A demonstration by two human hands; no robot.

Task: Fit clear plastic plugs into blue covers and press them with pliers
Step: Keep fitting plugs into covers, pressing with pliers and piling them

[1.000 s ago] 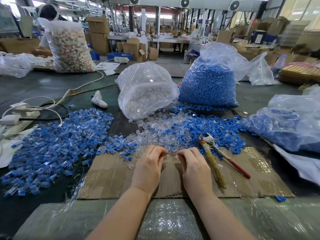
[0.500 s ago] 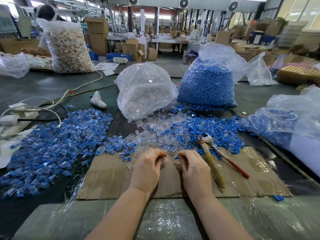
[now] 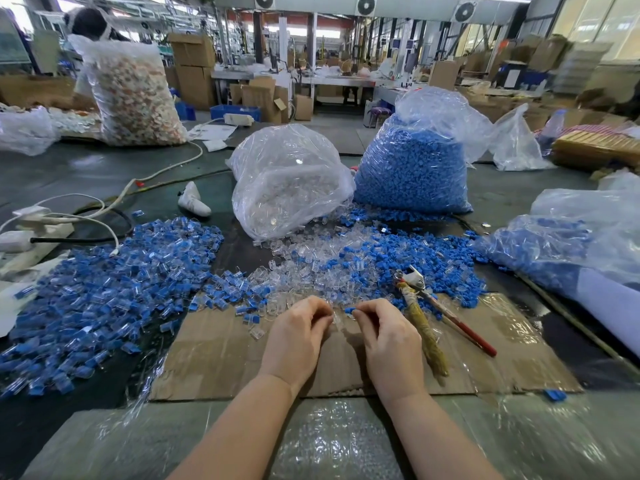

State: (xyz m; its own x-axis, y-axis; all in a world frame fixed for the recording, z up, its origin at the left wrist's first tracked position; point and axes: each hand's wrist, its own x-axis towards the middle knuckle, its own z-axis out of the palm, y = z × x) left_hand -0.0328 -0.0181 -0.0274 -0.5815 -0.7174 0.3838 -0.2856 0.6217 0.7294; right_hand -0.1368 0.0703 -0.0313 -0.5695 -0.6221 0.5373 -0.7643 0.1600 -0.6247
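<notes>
This is a factory floor or packing workshop. Big plastic bags of blue parts (image 3: 412,168) and clear parts (image 3: 287,181) stand on a wide worktable (image 3: 86,171), stacked cardboard boxes (image 3: 192,67) line the aisles, and fans (image 3: 366,4) hang along the ceiling.

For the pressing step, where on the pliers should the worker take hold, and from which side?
Grip the two handles of the pliers near their free ends, from above with the right hand. They lie flat on the cardboard just right of that hand, handles splayed toward the worker, head pointing away into the loose parts.
</notes>
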